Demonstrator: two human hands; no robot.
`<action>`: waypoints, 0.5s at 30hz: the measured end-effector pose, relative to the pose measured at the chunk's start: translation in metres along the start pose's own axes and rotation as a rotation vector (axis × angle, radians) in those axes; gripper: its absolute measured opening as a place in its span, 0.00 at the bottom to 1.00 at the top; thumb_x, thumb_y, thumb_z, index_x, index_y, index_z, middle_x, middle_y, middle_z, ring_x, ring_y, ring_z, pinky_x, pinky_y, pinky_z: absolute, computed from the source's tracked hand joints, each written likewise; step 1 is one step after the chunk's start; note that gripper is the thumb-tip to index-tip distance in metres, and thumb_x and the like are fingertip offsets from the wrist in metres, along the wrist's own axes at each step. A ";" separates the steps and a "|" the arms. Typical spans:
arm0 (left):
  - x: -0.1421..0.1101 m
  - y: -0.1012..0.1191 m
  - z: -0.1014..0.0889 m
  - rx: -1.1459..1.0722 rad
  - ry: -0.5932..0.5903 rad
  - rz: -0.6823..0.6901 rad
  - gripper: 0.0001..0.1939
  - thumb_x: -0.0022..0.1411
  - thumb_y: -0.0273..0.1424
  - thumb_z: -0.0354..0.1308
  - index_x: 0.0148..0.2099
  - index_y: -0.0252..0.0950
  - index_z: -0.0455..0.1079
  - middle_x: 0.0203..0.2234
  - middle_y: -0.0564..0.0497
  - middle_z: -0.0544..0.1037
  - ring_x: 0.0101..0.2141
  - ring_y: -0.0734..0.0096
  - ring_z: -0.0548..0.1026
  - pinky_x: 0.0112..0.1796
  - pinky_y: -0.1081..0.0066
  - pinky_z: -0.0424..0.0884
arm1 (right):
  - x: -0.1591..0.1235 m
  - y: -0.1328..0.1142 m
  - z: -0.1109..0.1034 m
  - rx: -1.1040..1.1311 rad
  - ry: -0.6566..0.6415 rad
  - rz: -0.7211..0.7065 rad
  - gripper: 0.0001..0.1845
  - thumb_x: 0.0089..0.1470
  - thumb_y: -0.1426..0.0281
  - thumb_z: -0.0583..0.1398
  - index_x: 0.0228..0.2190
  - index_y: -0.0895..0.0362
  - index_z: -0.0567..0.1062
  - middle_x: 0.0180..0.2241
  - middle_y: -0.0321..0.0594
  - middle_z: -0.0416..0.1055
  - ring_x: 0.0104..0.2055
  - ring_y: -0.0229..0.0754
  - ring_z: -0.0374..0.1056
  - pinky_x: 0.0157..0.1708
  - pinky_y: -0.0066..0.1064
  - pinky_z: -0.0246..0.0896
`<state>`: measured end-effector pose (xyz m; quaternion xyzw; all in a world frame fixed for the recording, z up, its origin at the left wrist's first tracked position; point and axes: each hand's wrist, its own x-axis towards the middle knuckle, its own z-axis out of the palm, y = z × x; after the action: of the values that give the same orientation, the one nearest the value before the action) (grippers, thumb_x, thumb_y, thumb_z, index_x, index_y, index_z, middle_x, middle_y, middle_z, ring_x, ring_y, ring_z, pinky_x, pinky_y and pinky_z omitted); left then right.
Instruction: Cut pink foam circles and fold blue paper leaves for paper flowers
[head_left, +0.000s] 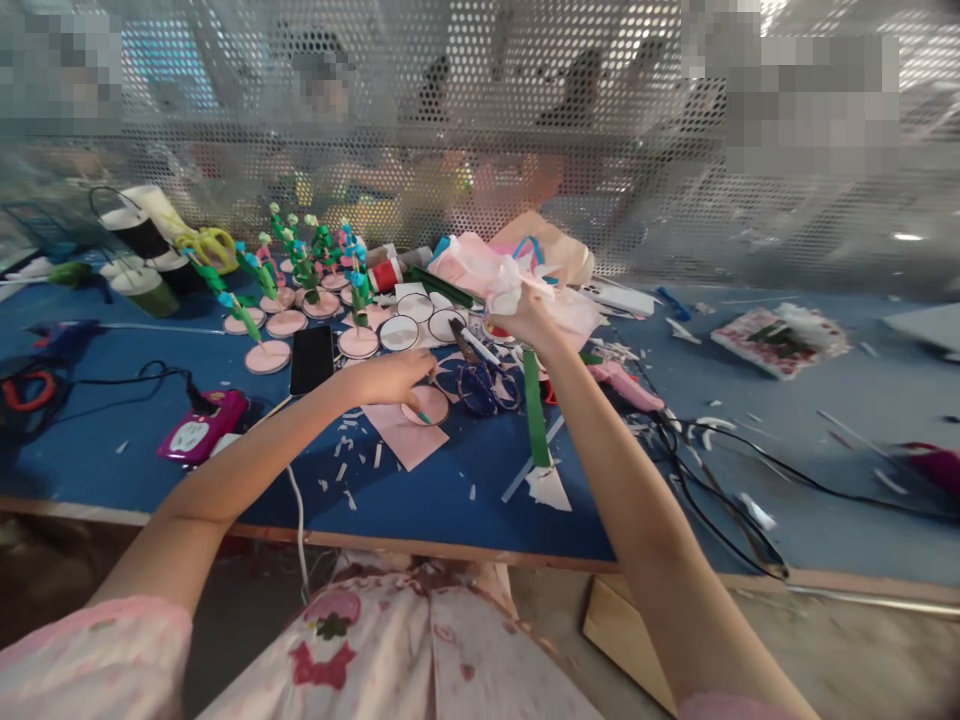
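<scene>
My left hand (397,378) is closed around the edge of a flat pink disc (429,408), which lies partly over a pink paper sheet (407,440). A small teal bit shows by the thumb. My right hand (529,318) reaches to the back, its fingers closed at a crumpled, translucent plastic bag (472,262); the fingertips are partly hidden. Between the hands lie blue-handled scissors (478,388) and a dark-and-white pen (472,342). Round white discs with dark rims (399,332) sit behind my left hand.
Several small blue and green flowers on pink round bases (268,357) stand at the back left. A black phone (312,360) and a magenta device (202,428) lie left. A pink glue gun (626,385), cables (675,470), a green strip (535,410) and paper scraps lie right. Behind rises a perforated metal screen (420,150).
</scene>
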<state>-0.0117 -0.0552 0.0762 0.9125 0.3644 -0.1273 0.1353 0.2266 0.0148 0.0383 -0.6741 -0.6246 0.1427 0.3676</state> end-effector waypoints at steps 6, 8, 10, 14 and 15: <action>0.013 -0.012 0.018 -0.064 0.038 -0.031 0.37 0.55 0.38 0.56 0.61 0.27 0.46 0.47 0.34 0.71 0.40 0.58 0.73 0.34 0.71 0.66 | -0.040 -0.010 -0.009 -0.221 0.108 -0.101 0.22 0.46 0.68 0.58 0.44 0.64 0.65 0.45 0.59 0.64 0.54 0.64 0.55 0.52 0.58 0.49; 0.012 -0.014 0.014 -0.024 0.010 -0.048 0.32 0.55 0.37 0.56 0.58 0.29 0.52 0.42 0.37 0.74 0.36 0.58 0.74 0.30 0.71 0.64 | -0.059 -0.007 -0.012 -0.218 0.100 -0.247 0.14 0.50 0.69 0.55 0.40 0.58 0.67 0.42 0.53 0.66 0.52 0.59 0.57 0.53 0.56 0.50; 0.008 -0.009 0.007 0.060 0.048 -0.065 0.25 0.54 0.35 0.55 0.53 0.32 0.60 0.41 0.39 0.75 0.38 0.55 0.73 0.30 0.70 0.64 | -0.075 -0.001 -0.015 -0.213 0.080 -0.316 0.11 0.51 0.68 0.55 0.39 0.57 0.67 0.41 0.50 0.65 0.54 0.57 0.57 0.56 0.54 0.48; 0.008 0.014 -0.011 0.115 0.203 -0.115 0.10 0.58 0.32 0.48 0.39 0.36 0.69 0.31 0.44 0.75 0.33 0.60 0.73 0.28 0.70 0.61 | -0.085 0.011 -0.022 -0.146 0.023 -0.298 0.15 0.51 0.69 0.56 0.42 0.57 0.68 0.46 0.50 0.64 0.55 0.55 0.57 0.55 0.50 0.52; 0.011 0.021 -0.015 0.091 0.270 -0.129 0.12 0.60 0.33 0.46 0.37 0.36 0.69 0.29 0.45 0.75 0.31 0.61 0.73 0.27 0.70 0.60 | -0.083 0.014 -0.024 -0.108 0.007 -0.285 0.14 0.52 0.69 0.55 0.43 0.57 0.68 0.47 0.50 0.64 0.54 0.53 0.58 0.54 0.49 0.54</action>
<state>0.0130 -0.0578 0.0894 0.9013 0.4309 -0.0282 0.0349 0.2382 -0.0711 0.0231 -0.5979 -0.7193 0.0531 0.3497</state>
